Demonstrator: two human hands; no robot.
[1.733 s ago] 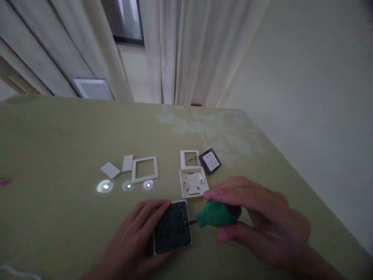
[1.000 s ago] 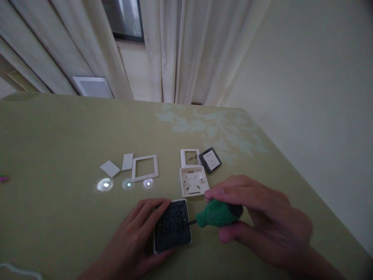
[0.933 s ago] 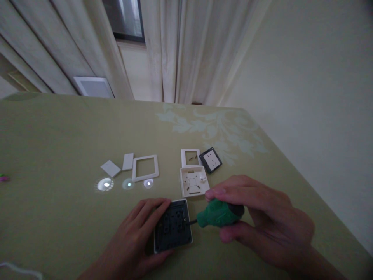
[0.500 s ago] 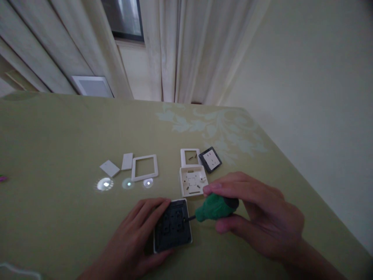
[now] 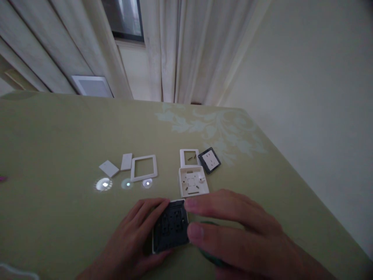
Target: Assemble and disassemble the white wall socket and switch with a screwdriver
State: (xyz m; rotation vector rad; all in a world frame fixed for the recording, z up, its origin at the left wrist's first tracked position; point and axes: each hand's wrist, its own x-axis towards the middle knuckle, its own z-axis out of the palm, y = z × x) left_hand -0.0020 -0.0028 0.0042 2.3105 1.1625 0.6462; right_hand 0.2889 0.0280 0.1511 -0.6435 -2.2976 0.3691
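Lying mid-tabletop (image 5: 58,136), leftmost of the lot: two small flat white plastic plates (image 5: 108,168), with a white square plastic frame (image 5: 143,168) just beside them. Toward the near edge, the left hand (image 5: 132,239) has its fingers laid along the left side of a dark square plastic switch module (image 5: 171,226) and its thumb tucked at the near edge. Grip closed loosely round it; module flat on the tabletop. Behind the module, toward the far right corner: white square back box (image 5: 192,186), smaller white frame (image 5: 189,157), black-rimmed white socket insert (image 5: 209,160). The right hand (image 5: 236,237) comes in from the near right corner, forefinger and thumb tips at the module's right edge, fingers nearly straight. Beneath its palm a green screwdriver handle (image 5: 211,257) shows only as a sliver. Cannot tell whether this grip has hold of it.
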